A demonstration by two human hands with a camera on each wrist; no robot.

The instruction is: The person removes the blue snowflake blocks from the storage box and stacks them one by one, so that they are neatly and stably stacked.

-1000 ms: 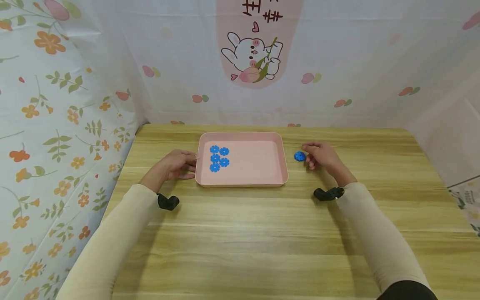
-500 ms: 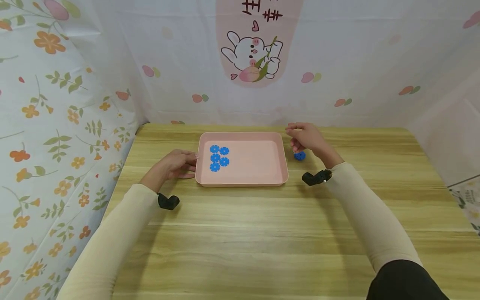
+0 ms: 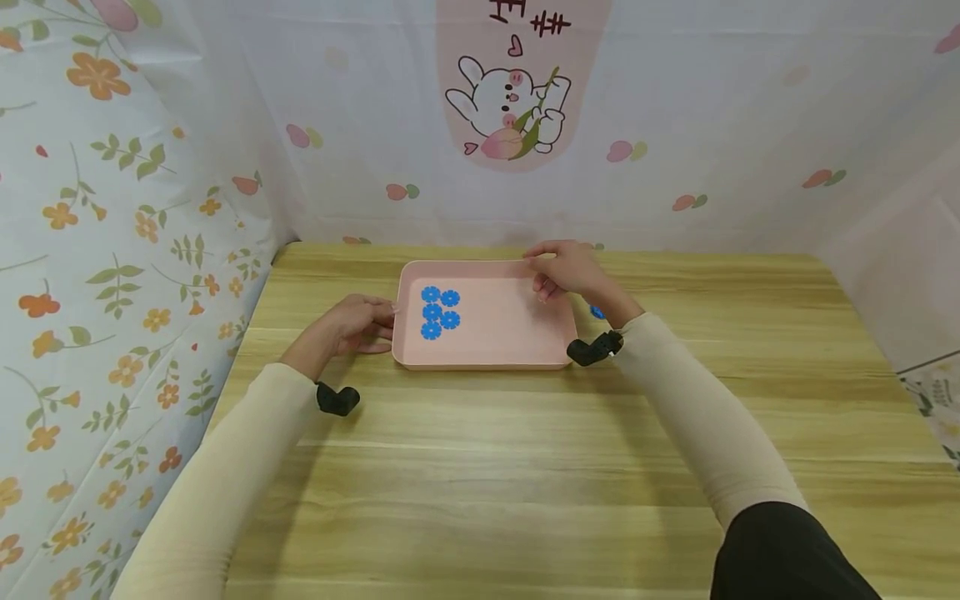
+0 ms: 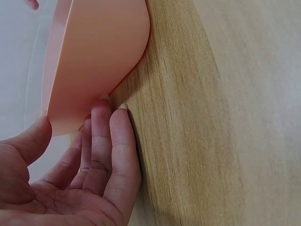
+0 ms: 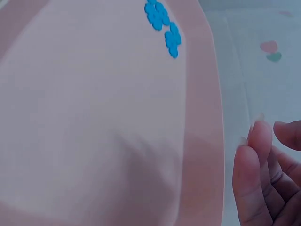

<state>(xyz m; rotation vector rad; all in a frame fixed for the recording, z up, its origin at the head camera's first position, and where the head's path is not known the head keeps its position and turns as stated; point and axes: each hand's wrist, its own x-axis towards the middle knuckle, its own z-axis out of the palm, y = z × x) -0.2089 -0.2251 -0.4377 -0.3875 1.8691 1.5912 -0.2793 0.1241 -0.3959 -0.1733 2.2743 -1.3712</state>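
Observation:
A pink tray (image 3: 517,333) lies on the table, with several blue flower-shaped discs (image 3: 432,312) grouped at its left end. My left hand (image 3: 354,325) holds the tray's left side. In the left wrist view, its thumb (image 4: 40,134) is at the rim and the fingers (image 4: 101,136) reach the wall's lower edge. My right hand (image 3: 570,271) hovers over the tray's far right corner, fingers bent. In the right wrist view its thumb (image 5: 289,134) and fingers (image 5: 247,172) come close together with no disc showing; I cannot tell whether something is pinched behind them.
Another blue disc (image 3: 597,312) lies on the table right of the tray, partly covered by the right wrist. The wooden table (image 3: 480,467) ends at a patterned cloth (image 3: 345,183) behind and on the left. A black wrist camera (image 3: 592,348) sits on the right arm.
My right hand has moved from beside the blue disc on the right, up and leftward, to over the tray's right end. The left hand stays at the tray.

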